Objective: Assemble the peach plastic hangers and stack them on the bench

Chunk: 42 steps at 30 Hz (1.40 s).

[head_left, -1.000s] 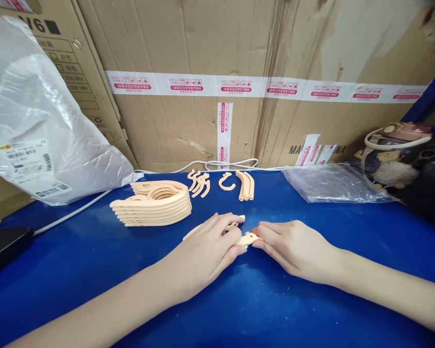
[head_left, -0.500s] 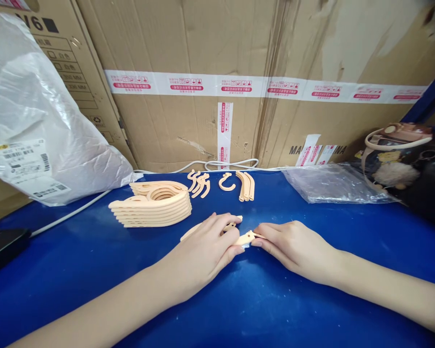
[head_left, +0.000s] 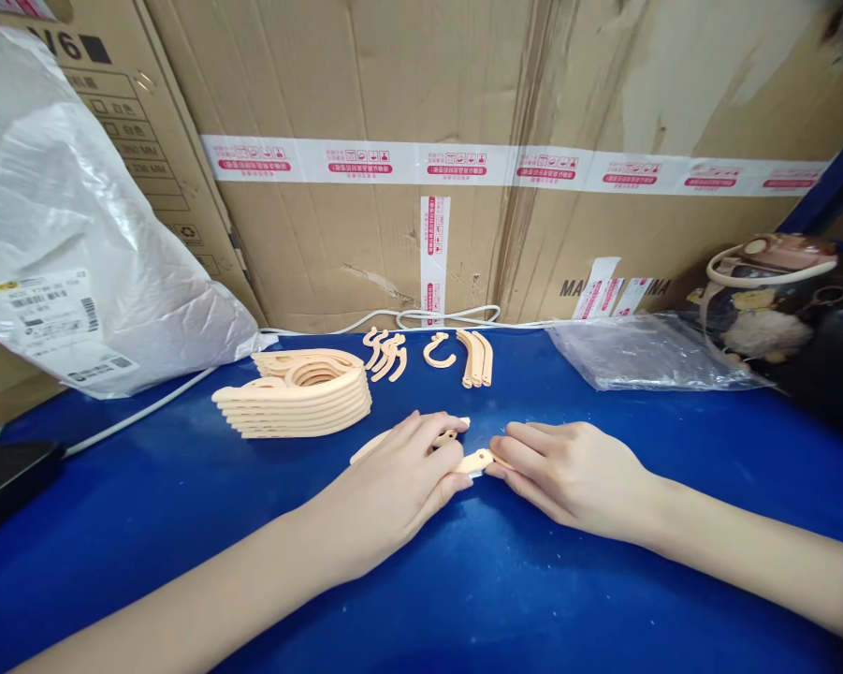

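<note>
My left hand (head_left: 407, 482) is closed over a cream plastic hanger (head_left: 475, 461) low on the blue tabletop; most of it is hidden under the palm and fingers. One holed end pokes out toward the right. Against that end, my right hand (head_left: 575, 468) pinches a thin cream hanger arm (head_left: 501, 460), largely covered by its fingers. Behind my left hand stands a neat stack of folded cream hangers (head_left: 295, 412). Farther back lie several small hooks (head_left: 387, 356), a single curved hook (head_left: 439, 353) and a few curved arm pieces (head_left: 475, 358) side by side.
Cardboard boxes (head_left: 365, 243) wall off the back, with a white cable (head_left: 365, 323) along their foot. A white parcel bag (head_left: 98, 225) leans at left above a black object (head_left: 14, 482). At right are a clear plastic bag (head_left: 646, 354) and a clear cup with a strap (head_left: 762, 304).
My right hand's fingers have shifted and bunched closer over the arm piece at the joint. My left hand and the hanger under it stay nearly in place.
</note>
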Tool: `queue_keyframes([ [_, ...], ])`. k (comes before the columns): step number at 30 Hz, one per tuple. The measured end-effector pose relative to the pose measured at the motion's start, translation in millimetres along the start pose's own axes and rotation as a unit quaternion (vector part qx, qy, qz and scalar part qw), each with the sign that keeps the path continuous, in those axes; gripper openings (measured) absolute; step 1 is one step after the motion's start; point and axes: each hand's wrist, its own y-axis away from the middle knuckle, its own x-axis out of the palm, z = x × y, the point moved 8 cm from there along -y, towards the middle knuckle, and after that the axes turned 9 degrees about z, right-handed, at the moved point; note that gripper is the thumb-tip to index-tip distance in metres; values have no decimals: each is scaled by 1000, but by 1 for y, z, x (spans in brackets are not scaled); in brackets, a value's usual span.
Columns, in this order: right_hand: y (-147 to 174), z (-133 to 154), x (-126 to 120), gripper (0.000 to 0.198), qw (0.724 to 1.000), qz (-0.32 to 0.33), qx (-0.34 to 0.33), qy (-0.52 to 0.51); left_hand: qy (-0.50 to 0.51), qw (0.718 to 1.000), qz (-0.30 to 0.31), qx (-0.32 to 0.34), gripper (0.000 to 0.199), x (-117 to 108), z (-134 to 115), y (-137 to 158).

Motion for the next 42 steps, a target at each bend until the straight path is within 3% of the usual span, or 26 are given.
queue_keyframes([
  [7, 0, -7, -3, 35, 995, -1, 25, -99, 1, 1000, 11, -1, 21, 1, 1, -1],
  [16, 1, -11, 0, 32, 988, -2, 42, -152, 15, 1000, 21, -7, 22, 0, 1, -2],
  [42, 2, -11, -3, 29, 983, -47, 55, -168, 28, 999, 18, 13, 25, -5, -1, 0],
])
